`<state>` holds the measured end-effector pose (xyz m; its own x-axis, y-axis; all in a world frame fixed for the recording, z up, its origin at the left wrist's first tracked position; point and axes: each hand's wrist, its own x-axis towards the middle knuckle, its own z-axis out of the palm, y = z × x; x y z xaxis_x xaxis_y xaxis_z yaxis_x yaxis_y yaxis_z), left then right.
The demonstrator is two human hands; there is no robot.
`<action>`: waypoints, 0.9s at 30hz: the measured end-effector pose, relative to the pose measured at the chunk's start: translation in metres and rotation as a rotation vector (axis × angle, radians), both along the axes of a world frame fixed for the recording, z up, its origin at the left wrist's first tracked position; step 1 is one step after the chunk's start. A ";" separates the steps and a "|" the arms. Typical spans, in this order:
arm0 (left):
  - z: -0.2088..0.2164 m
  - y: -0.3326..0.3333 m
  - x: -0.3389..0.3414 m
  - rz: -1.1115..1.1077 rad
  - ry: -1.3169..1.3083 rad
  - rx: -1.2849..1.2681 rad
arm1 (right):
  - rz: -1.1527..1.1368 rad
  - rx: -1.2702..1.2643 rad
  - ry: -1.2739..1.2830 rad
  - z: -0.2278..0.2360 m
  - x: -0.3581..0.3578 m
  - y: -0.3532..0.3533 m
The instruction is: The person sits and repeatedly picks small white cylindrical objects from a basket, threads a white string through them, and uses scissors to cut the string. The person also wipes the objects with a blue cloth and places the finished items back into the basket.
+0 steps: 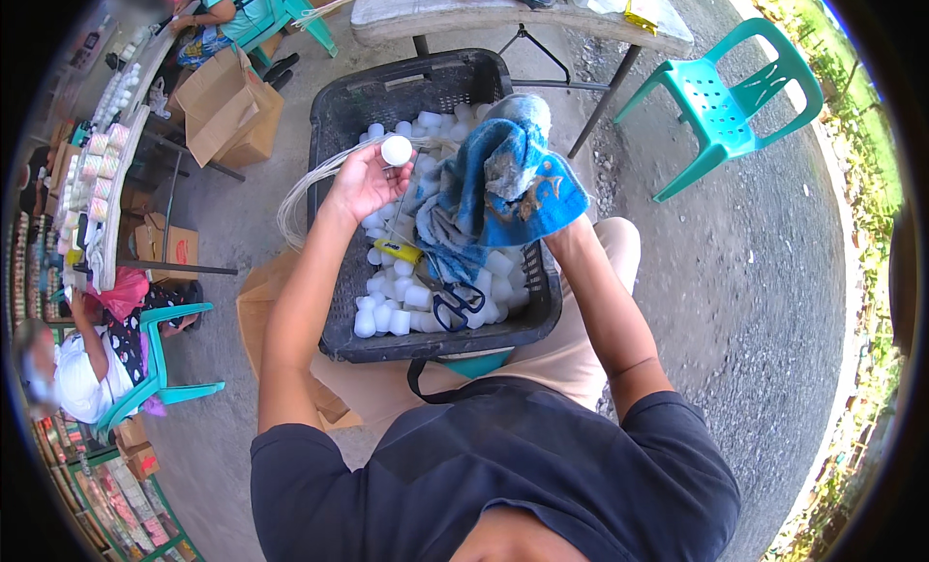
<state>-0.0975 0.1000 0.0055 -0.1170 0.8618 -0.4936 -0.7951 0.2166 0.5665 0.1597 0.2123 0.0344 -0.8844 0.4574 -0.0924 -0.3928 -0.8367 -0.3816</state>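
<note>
My left hand [373,182] is raised over the left side of a black plastic crate [334,344], its fingers closed round a small white candle [396,151] whose round end faces up. A blue and grey towel [542,189] drapes over my right hand [571,235], which holds it up above the crate's right side; the cloth hides the fingers. Many more white candles [399,320] fill the crate. Among them lie scissors with dark blue handles [459,304] and a yellow-wrapped item [398,250]. A bundle of thin white strands [302,199] hangs over the crate's left rim.
A white-topped table [455,18] stands beyond the crate, with a green plastic chair [726,112] to its right. Cardboard boxes [227,107] sit on the left. Farther left, two people sit by a long table [121,189] bearing stacked goods. An opened carton [261,301] lies beside the crate.
</note>
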 end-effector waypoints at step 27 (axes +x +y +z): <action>0.032 -0.060 0.167 0.324 1.073 0.340 | -0.406 0.491 -0.125 -0.034 -0.015 -0.065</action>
